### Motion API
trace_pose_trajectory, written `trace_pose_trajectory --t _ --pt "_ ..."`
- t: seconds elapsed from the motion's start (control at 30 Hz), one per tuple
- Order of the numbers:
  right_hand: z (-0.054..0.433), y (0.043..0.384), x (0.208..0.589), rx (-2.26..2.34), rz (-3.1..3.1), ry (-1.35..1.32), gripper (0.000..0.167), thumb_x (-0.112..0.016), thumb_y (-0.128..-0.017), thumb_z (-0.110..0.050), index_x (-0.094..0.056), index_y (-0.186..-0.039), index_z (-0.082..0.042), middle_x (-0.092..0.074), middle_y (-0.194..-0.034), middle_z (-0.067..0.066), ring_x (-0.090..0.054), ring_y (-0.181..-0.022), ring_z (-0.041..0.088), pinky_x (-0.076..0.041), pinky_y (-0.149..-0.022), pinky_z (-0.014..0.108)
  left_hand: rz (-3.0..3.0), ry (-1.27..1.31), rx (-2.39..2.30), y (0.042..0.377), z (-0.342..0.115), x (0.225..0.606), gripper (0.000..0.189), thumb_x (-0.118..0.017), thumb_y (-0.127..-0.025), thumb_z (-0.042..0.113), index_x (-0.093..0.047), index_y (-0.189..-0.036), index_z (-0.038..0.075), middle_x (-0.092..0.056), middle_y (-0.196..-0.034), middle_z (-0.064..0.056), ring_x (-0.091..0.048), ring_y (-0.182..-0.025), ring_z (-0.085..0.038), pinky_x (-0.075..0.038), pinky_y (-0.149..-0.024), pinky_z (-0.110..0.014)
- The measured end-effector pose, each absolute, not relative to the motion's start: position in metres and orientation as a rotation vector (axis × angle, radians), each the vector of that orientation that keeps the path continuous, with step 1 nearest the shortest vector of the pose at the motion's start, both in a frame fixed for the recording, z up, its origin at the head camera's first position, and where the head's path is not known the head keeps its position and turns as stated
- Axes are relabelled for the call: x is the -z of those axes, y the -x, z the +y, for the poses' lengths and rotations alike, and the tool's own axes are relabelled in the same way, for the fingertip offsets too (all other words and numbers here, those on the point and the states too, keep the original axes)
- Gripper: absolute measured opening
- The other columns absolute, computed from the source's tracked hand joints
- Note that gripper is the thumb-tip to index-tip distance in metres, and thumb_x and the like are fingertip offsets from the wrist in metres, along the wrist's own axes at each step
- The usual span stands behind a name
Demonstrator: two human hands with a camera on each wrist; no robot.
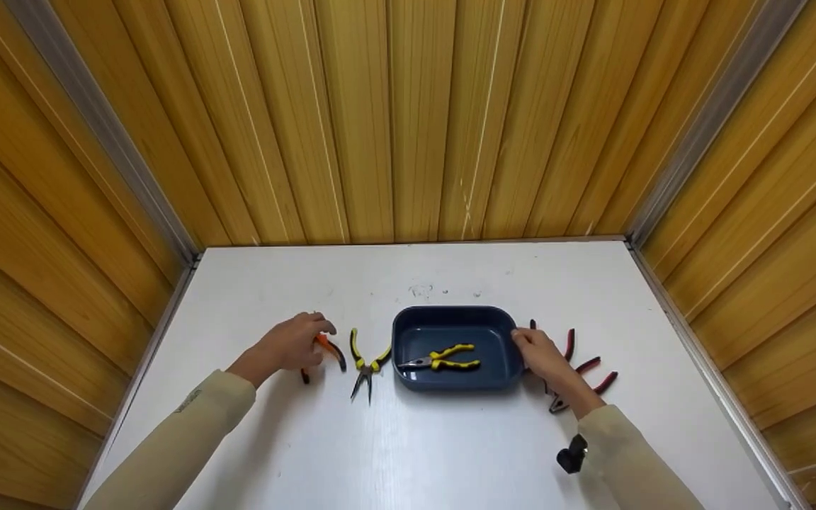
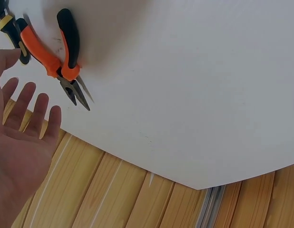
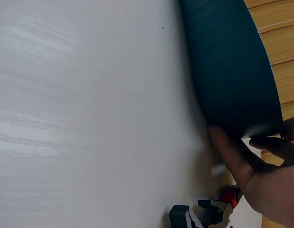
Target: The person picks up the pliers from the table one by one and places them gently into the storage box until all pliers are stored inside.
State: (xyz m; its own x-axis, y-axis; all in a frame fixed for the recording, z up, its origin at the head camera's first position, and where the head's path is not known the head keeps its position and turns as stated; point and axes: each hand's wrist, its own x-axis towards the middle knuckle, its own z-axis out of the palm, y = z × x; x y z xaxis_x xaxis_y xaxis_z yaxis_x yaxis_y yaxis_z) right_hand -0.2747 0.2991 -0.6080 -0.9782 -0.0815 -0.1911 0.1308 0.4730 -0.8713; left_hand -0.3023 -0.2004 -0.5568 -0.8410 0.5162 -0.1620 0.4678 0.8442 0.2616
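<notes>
My left hand (image 1: 300, 341) hovers over long-nose pliers with orange and black handles (image 2: 40, 47). In the left wrist view its fingers are spread and relaxed, with nothing held. A blue rectangular dish (image 1: 457, 386) stands to the right. My right hand (image 1: 539, 353) grips its right end, thumb at the rim and fingers against the outer wall (image 3: 232, 71). Inside the dish lie yellow and black long-nose pliers (image 1: 443, 363), jaws to the left. Another yellow-handled pair of pliers (image 1: 367, 368) lies spread between the left hand and the dish, its tips toward me.
Several red and black handled pliers (image 1: 605, 382) lie on the white table (image 1: 394, 460) right of the dish, partly hidden by my right hand and forearm. A small black device (image 1: 572, 454) sits at my right sleeve. Wood-patterned walls (image 1: 422, 127) enclose the back and sides.
</notes>
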Motion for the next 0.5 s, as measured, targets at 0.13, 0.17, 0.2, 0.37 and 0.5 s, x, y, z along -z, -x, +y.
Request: trace_pose_trajectory --t 0.13,0.17,0.2,0.37,0.5 --pt "0.299 0.275 0.608 1.503 2.532 -0.039 0.035 -0.043 -0.116 -0.026 -0.055 -0.094 -0.001 -0.043 -0.080 0.000 -0.047 -0.078 0.018 -0.039 -0.070 0.034 2.801 -0.746 -0.297 0.304 -0.206 0.564 0.053 -0.084 -0.087 0.008 -0.068 -0.137 0.013 -0.063 -0.133 -0.006 -0.056 -0.114 -0.024 -0.055 -0.094 -0.045" --pt "0.299 0.275 0.608 1.506 2.532 -0.035 0.036 -0.043 -0.116 -0.025 -0.055 -0.094 -0.001 -0.044 -0.080 0.000 -0.047 -0.077 0.018 -0.039 -0.070 0.034 2.800 -0.747 -0.300 0.304 -0.208 0.565 0.055 -0.086 -0.085 0.007 -0.068 -0.137 0.013 -0.063 -0.133 -0.006 -0.056 -0.114 -0.025 -0.055 -0.094 -0.046" --pt "0.299 0.274 0.608 1.508 2.532 -0.029 0.036 -0.043 -0.116 -0.025 -0.055 -0.094 0.000 -0.044 -0.079 0.000 -0.047 -0.077 0.018 -0.039 -0.070 0.033 2.801 -0.752 -0.298 0.304 -0.210 0.566 0.056 -0.088 -0.084 0.006 -0.068 -0.136 0.012 -0.063 -0.134 -0.008 -0.057 -0.117 -0.027 -0.055 -0.095 -0.047" --pt "0.299 0.273 0.609 1.522 2.524 -0.004 0.036 -0.043 -0.116 -0.024 -0.057 -0.098 0.004 -0.045 -0.079 0.000 -0.048 -0.075 0.017 -0.040 -0.069 0.032 2.813 -0.725 -0.236 0.302 -0.218 0.573 0.061 -0.084 -0.086 -0.001 -0.065 -0.143 0.013 -0.058 -0.147 -0.012 -0.054 -0.132 -0.034 -0.052 -0.104 -0.051" --pt "0.300 0.273 0.610 1.516 2.532 0.005 0.035 -0.043 -0.116 -0.024 -0.061 -0.104 0.004 -0.047 -0.083 0.001 -0.051 -0.082 0.018 -0.041 -0.074 0.032 2.840 -0.738 -0.206 0.300 -0.224 0.580 0.061 -0.081 -0.088 -0.005 -0.064 -0.145 0.013 -0.057 -0.150 -0.013 -0.052 -0.136 -0.036 -0.051 -0.107 -0.053"
